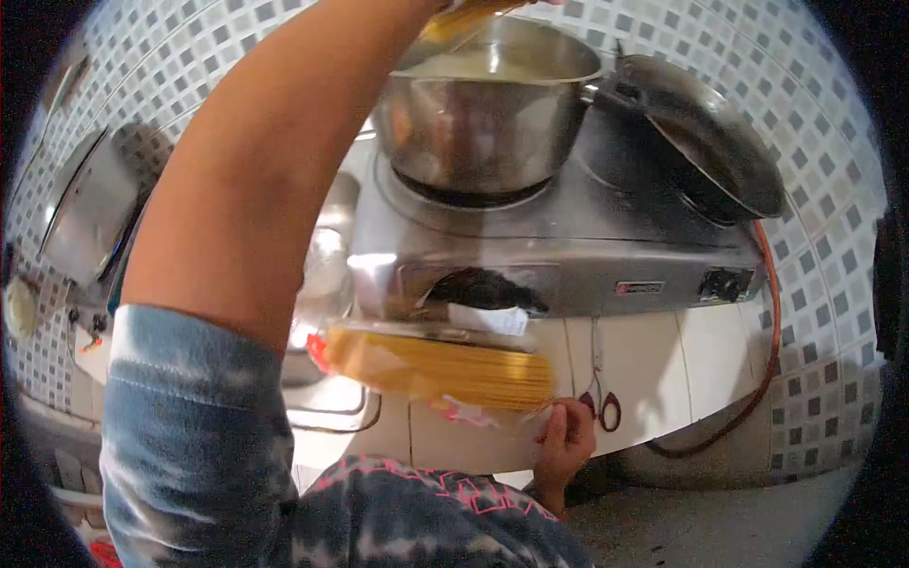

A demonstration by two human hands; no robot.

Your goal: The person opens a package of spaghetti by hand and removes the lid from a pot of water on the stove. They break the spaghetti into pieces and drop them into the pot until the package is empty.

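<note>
My left arm reaches up across the view, and my left hand [453,6], mostly cut off by the top edge, is closed on a bunch of yellow spaghetti strands [462,23] over the steel pot [478,133]. Pale liquid shows inside the pot, which stands on the stove [568,237]. My right hand [566,437] pinches the clear end of a spaghetti package [445,371], full of long yellow strands, in front of the stove. The package is slightly blurred, with red at its left end.
A dark frying pan [720,142] sits tilted at the right of the stove. Scissors [598,402] with dark red handles lie on the white tiled counter [653,379]. An orange hose [776,322] curves down at the right. Metal pots [85,208] stand at the left.
</note>
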